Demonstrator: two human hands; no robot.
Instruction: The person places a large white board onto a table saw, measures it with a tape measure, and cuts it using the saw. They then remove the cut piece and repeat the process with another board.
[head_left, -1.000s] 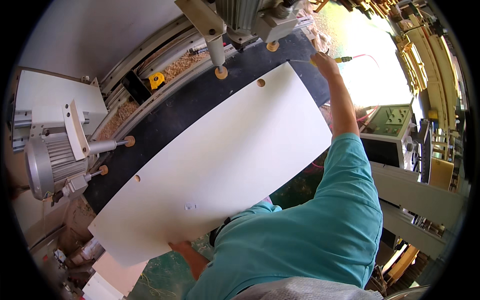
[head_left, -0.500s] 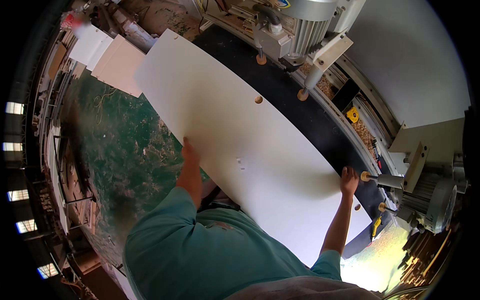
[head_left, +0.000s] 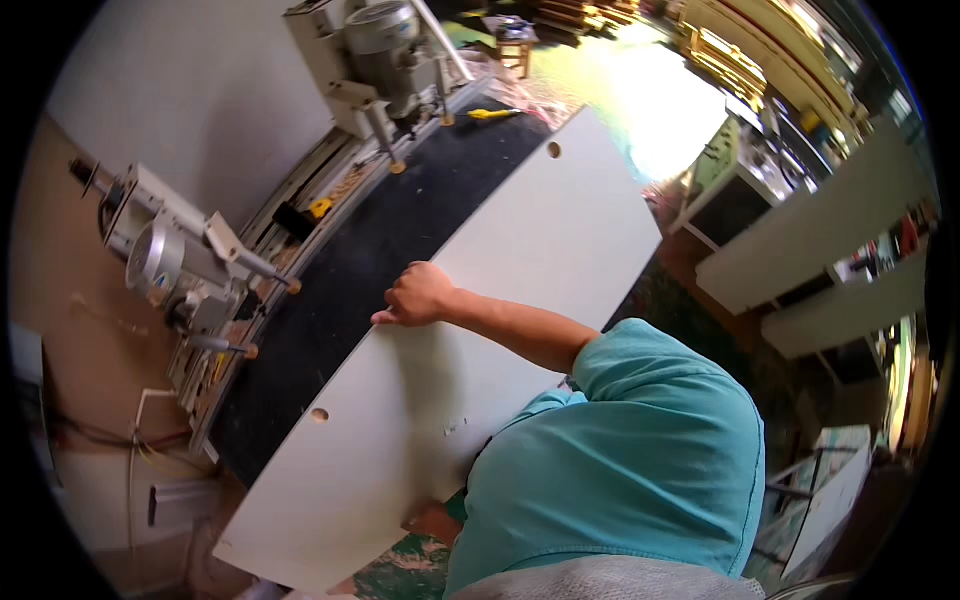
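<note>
A long white board lies slanted across the black machine bed, overhanging its near side. Round holes, one at the far right and another at the left, sit along its far edge. Between these holes, my right hand is closed over that edge, fingers curled down its side. My left hand is at the near edge close to my body. It looks blurred and closed on the board, with its fingers partly hidden. A small pale label is stuck on the board's face.
Beyond the black bed stand a left motor unit and a right motor unit, with rods reaching over its edge. A yellow-handled tool and a yellow tape measure lie nearby. Large panels stand at right.
My view has swung round to the right, so the machine now appears at upper left. My right hand has shifted leftward along the far edge, away from the right-hand hole.
</note>
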